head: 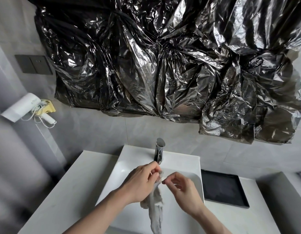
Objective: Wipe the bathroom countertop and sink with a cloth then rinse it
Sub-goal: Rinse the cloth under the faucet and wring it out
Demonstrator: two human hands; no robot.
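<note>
Centrally, over the white rectangular ceramic sink (129,159), both bare hands meet just below the chrome tubular faucet (159,152). Left hand (140,182): grip closed on the upper end of the crumpled grey-white cloth (154,205), fingers curled, wrist angled inward. Right hand (183,188): thumb and forefinger pinching the cloth's top edge, other fingers loosely bent. Cloth: twisted, limp, hanging down into the basin between the forearms. Sink set in a pale grey stone worktop (62,200). Black rectangular tray (224,188) on the worktop just right of the sink; contents indiscernible.
</note>
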